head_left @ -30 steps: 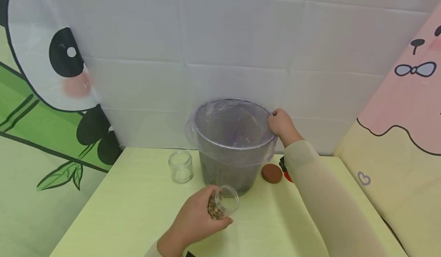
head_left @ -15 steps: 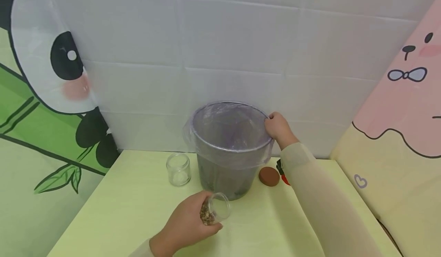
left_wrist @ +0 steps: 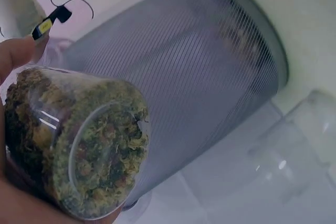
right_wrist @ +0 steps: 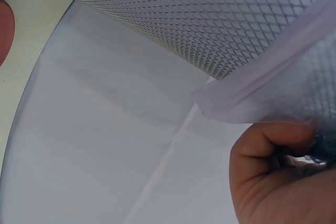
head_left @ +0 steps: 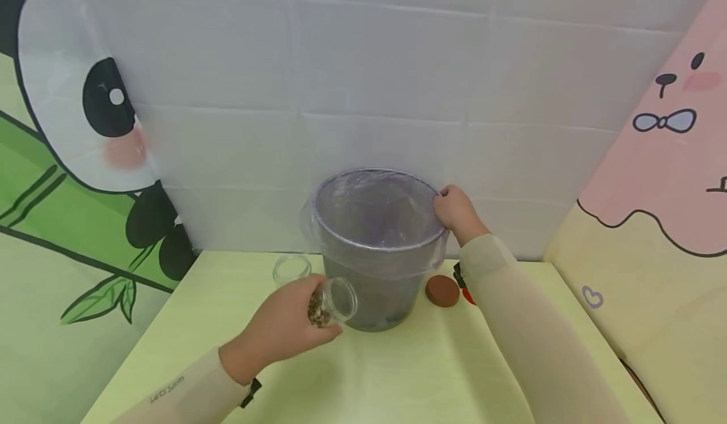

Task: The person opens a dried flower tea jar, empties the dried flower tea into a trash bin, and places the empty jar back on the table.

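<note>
Fingers of the left hand (head_left: 282,325) are being curled round a tilted glass jar (head_left: 331,301) of dried bits, just before the mesh bin (head_left: 372,247) on the table (head_left: 431,373). Its lined rim is being gripped by the right hand (head_left: 453,212).

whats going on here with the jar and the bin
A person stands at a yellow-green table. The left hand grips an open glass jar of dried brownish-green bits, tilted on its side with its mouth toward a grey mesh bin. The right hand holds the bin's rim, where a clear bag liner folds over. An empty jar and a brown lid sit beside the bin.
</note>
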`<state>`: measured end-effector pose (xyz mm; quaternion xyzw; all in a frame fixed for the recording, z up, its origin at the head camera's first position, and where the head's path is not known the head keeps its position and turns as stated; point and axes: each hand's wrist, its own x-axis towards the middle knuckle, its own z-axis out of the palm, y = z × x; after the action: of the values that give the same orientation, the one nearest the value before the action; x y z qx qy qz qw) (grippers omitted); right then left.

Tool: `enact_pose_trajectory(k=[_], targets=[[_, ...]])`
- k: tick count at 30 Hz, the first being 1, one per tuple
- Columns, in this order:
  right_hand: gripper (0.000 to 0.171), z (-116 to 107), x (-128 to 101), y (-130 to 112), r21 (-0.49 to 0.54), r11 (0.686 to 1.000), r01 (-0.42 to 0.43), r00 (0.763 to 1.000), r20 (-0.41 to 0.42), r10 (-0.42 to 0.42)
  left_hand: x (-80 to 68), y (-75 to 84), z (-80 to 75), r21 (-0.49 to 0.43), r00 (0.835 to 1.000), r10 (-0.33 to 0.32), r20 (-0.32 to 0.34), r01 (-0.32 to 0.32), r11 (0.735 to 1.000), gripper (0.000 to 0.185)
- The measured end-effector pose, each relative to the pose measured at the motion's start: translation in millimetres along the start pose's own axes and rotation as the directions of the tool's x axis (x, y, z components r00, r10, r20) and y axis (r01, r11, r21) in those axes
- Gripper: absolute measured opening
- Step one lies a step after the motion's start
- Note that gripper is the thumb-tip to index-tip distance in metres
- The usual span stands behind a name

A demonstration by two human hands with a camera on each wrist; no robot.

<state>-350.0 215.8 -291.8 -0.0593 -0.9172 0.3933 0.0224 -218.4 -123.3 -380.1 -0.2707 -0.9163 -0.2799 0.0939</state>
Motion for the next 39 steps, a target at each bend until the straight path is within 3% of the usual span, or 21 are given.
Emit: enact_pose_trajectory(k=[5, 12, 16, 23, 29, 34, 39], targets=[[0.049, 0, -1, 1, -0.001, 1.000, -0.004, 1.000, 0.020, 0.004, 16.8, 2.5, -29.8, -0.032, 1.000, 0.000, 0.013, 0.000, 0.999, 0.055], [0.049, -2, -2, 1, -0.003, 1.000, -0.007, 1.000, 0.020, 0.007, 43.0, 8.1, -66.5, -0.121, 0.990, -0.111, 0.085, 0.121, 0.985, 0.049], [0.049, -2, -3, 0, -0.007, 1.000, -0.006, 1.000, 0.021, 0.007, 57.9, 8.3, -83.7, -0.135, 0.989, -0.125, 0.078, 0.135, 0.982, 0.055], [0.047, -2, -5, -1, -0.014, 1.000, -0.001, 1.000, 0.013, 0.001, 86.7, -0.5, -107.0, -0.006, 0.984, -0.165, 0.064, 0.166, 0.986, 0.053], [0.047, -4, -7, -3, -0.028, 1.000, 0.010, 1.000, 0.009, -0.010, 111.1, -8.5, -125.4, 0.060, 0.971, -0.223, 0.083, 0.218, 0.974, 0.069], [0.046, -5, -8, -4, -0.026, 1.000, 0.005, 1.000, 0.013, -0.005, 125.4, -12.4, -132.8, 0.100, 0.964, -0.250, 0.086, 0.241, 0.965, 0.075], [0.045, -6, -10, -4, -0.018, 1.000, -0.003, 1.000, 0.014, 0.003, 135.0, -12.8, -136.4, 0.153, 0.971, -0.232, 0.050, 0.222, 0.963, 0.076]])
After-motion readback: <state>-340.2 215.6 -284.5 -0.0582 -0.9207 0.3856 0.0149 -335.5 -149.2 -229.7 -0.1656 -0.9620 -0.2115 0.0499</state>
